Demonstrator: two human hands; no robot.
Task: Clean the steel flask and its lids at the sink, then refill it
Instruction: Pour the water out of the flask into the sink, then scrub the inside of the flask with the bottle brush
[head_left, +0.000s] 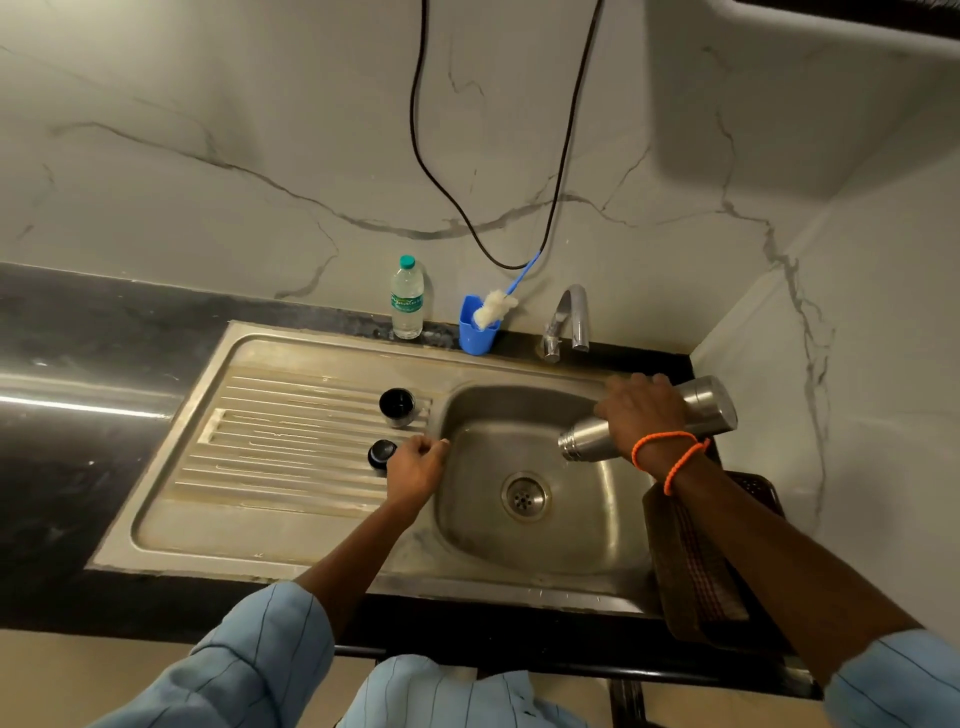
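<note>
**Flask tipped over sink basin, lids on drainboard**

Right hand (641, 410) grips the steel flask (701, 410) around its middle, fingers (631, 380) wrapped over the top of the body. Flask lies nearly horizontal above the right side of the sink (524, 545) basin, open mouth end pointing left and slightly down, base toward the right wall. Orange cord bracelet (670, 457) on the right wrist.

Left hand (418, 465) sits at the edge between drainboard and basin, fingers curled loosely; can't tell if it is holding anything. It is just beside the small black lid (382, 453), possibly touching it. Second lid, a cup-shaped cap (397, 407) with dark inside, stands on the drainboard ridges further back, apart from the hand.

Behind the sink on the dark table (78, 364): plastic water bottle (407, 299) with green cap, upright; blue cup (478, 327) with a bottle brush (498, 306) leaning in it, bristles down. Tap (569, 319) curves over the back rim. Black cable (441, 182) hangs on the marble wall. Dark checked cloth (696, 566) lies right of the basin.
</note>
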